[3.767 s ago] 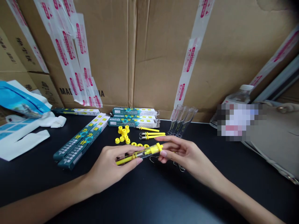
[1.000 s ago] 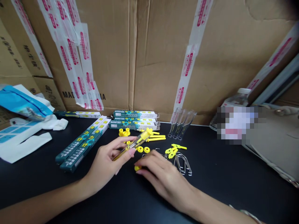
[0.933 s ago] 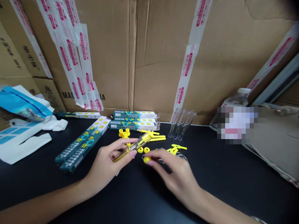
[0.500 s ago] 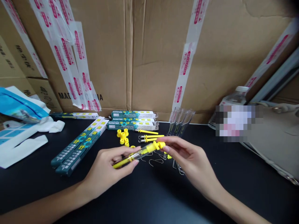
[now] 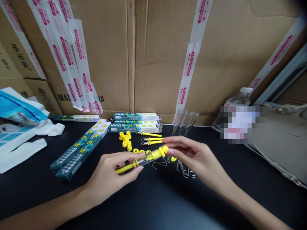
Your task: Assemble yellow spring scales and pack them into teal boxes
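Surface: black tabletop (image 5: 153, 207), paler sheen toward the front. Backdrop: upright cardboard (image 5: 160, 64), brown, seamed down the middle, crossed by red-printed tape (image 5: 189, 62), black lettering partly covered. Above the tabletop, mid-front: clear tube (image 5: 142, 161), tilted, yellow rod and metal spring inside; fingers of the left hand (image 5: 109, 167) closed around it; thumb and fingertips of the right hand (image 5: 195, 155) pinched on the yellow end piece (image 5: 165, 149) at its far end. Just beyond: yellow collars (image 5: 125, 138), loose yellow rods (image 5: 153, 139), wire hooks (image 5: 184, 173) beside the right hand, further clear tubes (image 5: 184, 123) side by side. At left: two green-and-white boxes (image 5: 79, 147), slanting; blue packet (image 5: 19, 107) over white material. Against the cardboard: stacked cartons (image 5: 133, 128). At right: clear bottle (image 5: 240, 100), partly pixelated, next to a grey-beige bag (image 5: 283, 137)
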Available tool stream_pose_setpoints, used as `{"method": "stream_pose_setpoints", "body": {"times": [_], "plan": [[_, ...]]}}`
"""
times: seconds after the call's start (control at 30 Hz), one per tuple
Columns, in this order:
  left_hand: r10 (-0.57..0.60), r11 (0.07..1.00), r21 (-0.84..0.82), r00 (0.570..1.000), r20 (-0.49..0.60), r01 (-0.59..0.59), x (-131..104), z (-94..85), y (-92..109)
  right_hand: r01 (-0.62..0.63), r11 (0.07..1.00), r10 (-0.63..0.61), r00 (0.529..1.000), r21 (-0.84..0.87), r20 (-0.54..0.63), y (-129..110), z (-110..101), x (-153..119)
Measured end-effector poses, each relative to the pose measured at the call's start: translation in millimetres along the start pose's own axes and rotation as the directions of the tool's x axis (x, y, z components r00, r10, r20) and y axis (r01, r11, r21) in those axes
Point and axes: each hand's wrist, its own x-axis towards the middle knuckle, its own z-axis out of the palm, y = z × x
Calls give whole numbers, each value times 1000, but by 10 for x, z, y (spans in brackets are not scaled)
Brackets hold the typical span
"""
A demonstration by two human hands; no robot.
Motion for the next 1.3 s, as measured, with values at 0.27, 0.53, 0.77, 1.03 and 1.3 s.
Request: {"method": "stream_pose_setpoints", "body": {"times": [0.27,0.53,0.77,1.03,1.3], "plan": [[106,994,37,994,-1,-106,11,-15,36,53,919,-56,998,-392,6,-42,-6,-29],[238,970,52,971,-32,-236,5,-11,15,70,842,-61,998,-535,35,4,1,-33],[241,970,53,969,-45,-239,15,-16,31,51,927,-22,996,-372,82,-18,-80,13],[257,966,51,965,-44,-255,11,-12,29,-48,997,58,981,-55,183,-49,-151,29],[314,945,110,949,-28,-309,25,-14,-6,-11,957,66,981,-290,180,-78,-130,17]]}}
